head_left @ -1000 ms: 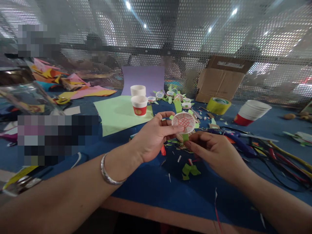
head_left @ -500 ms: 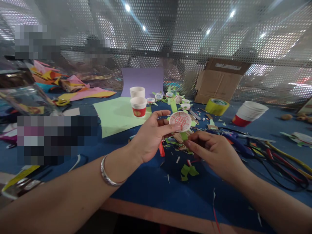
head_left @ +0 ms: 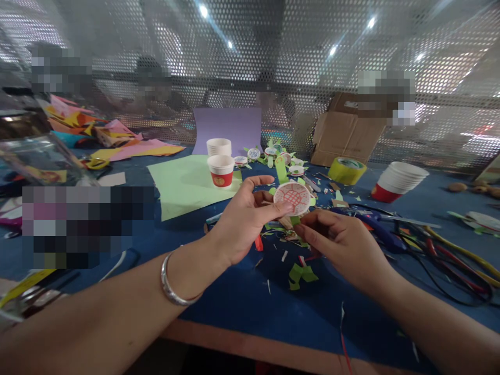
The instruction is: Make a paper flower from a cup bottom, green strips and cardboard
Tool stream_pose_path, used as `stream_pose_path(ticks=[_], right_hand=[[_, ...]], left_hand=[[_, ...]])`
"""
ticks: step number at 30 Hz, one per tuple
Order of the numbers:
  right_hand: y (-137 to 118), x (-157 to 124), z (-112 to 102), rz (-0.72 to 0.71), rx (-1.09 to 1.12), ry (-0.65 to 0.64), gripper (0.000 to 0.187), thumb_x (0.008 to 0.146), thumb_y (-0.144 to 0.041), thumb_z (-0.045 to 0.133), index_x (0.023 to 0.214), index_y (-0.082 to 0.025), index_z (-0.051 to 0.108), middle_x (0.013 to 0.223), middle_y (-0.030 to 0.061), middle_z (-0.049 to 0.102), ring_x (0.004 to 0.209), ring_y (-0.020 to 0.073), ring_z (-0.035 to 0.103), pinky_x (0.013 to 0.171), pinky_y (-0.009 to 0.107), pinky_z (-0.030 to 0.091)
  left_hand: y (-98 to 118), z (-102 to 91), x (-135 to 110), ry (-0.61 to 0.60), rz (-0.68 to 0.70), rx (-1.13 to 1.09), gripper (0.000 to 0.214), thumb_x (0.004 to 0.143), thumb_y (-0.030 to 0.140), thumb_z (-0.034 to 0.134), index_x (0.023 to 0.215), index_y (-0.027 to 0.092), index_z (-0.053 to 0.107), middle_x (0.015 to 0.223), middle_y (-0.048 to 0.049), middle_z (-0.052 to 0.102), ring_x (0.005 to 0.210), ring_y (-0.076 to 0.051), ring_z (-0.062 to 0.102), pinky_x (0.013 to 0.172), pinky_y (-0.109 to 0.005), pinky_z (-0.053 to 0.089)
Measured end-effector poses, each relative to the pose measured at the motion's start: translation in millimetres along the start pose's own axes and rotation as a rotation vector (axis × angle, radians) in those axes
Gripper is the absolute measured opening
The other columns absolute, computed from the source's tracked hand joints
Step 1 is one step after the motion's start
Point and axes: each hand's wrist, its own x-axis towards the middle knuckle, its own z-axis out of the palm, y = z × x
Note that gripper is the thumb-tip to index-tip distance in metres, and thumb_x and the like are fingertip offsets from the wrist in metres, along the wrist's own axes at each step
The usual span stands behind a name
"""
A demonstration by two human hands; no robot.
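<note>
A paper cup bottom (head_left: 292, 198), round and white with a red line pattern like a turtle shell, is pinched between the thumb and fingers of my left hand (head_left: 246, 219). A green paper strip (head_left: 280, 169) sticks up at its far edge. At its near edge a short green paper piece (head_left: 296, 221) is pinched by the fingertips of my right hand (head_left: 338, 234). On the cloth below lie loose green paper cutouts (head_left: 303, 275). Behind my hands several small paper turtles (head_left: 270, 152) stand in a cluster.
A red and white paper cup (head_left: 221, 172) stands on a light green sheet (head_left: 175, 192). Yellow tape (head_left: 347, 171) and stacked cups (head_left: 398, 180) are at the right, with a blue glue gun (head_left: 380, 232) and cables nearer. Paper scraps litter the middle. A glass jar (head_left: 42, 156) stands left.
The cup bottom has tilted and shifted slightly right and toward me in my left hand, and the green strip at its far edge shows more. My right hand has barely moved.
</note>
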Motion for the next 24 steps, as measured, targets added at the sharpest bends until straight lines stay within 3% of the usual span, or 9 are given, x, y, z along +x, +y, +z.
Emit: stream_pose_path(ticks=[3, 9, 16, 20, 24], right_hand=[[0.3, 0.3, 0.5, -0.006, -0.027, 0.006, 0.023, 0.091, -0.044, 0.067, 0.086, -0.021, 0.071, 0.077, 0.0004, 0.064, 0.065, 0.0135, 0.053, 0.059, 0.025, 0.052], [0.6, -0.1, -0.2, -0.034, -0.045, 0.009, 0.022, 0.092, -0.042, 0.065, 0.086, -0.022, 0.070, 0.078, 0.0008, 0.066, 0.067, 0.0136, 0.053, 0.059, 0.025, 0.049], [-0.6, 1.4, 0.8, -0.009, -0.069, -0.026, 0.022, 0.092, -0.041, 0.063, 0.083, -0.022, 0.069, 0.072, -0.0010, 0.059, 0.062, 0.0121, 0.049, 0.055, 0.024, 0.047], [0.7, 2.3, 1.5, -0.019, -0.055, -0.026, 0.022, 0.092, -0.041, 0.064, 0.084, -0.022, 0.070, 0.073, -0.0007, 0.059, 0.063, 0.0123, 0.050, 0.056, 0.024, 0.048], [1.0, 2.1, 0.8, -0.005, -0.086, -0.030, 0.022, 0.092, -0.040, 0.063, 0.084, -0.021, 0.069, 0.072, -0.0009, 0.058, 0.062, 0.0125, 0.050, 0.054, 0.024, 0.046]], left_hand=[[0.7, 0.5, -1.0, 0.031, 0.069, 0.026, 0.058, 0.073, 0.011, 0.081, 0.118, 0.020, 0.047, 0.096, -0.0021, 0.068, 0.094, -0.017, 0.067, 0.084, -0.030, 0.052], [0.2, 1.9, -4.2, 0.001, 0.049, 0.077, 0.060, 0.074, 0.014, 0.081, 0.121, 0.023, 0.045, 0.095, -0.0012, 0.064, 0.089, -0.017, 0.066, 0.077, -0.032, 0.057], [0.3, -5.7, -3.1, 0.026, 0.250, 0.203, 0.068, 0.075, 0.016, 0.081, 0.128, 0.029, 0.041, 0.090, 0.0034, 0.057, 0.079, -0.012, 0.062, 0.077, -0.027, 0.053], [-0.4, -4.6, -2.7, 0.046, 0.247, 0.158, 0.068, 0.073, 0.015, 0.081, 0.127, 0.029, 0.042, 0.090, 0.0038, 0.056, 0.077, -0.011, 0.060, 0.075, -0.026, 0.052], [-0.3, -2.0, -5.2, -0.016, 0.197, 0.152, 0.069, 0.073, 0.016, 0.082, 0.128, 0.029, 0.041, 0.092, 0.0035, 0.057, 0.078, -0.011, 0.060, 0.073, -0.026, 0.052]])
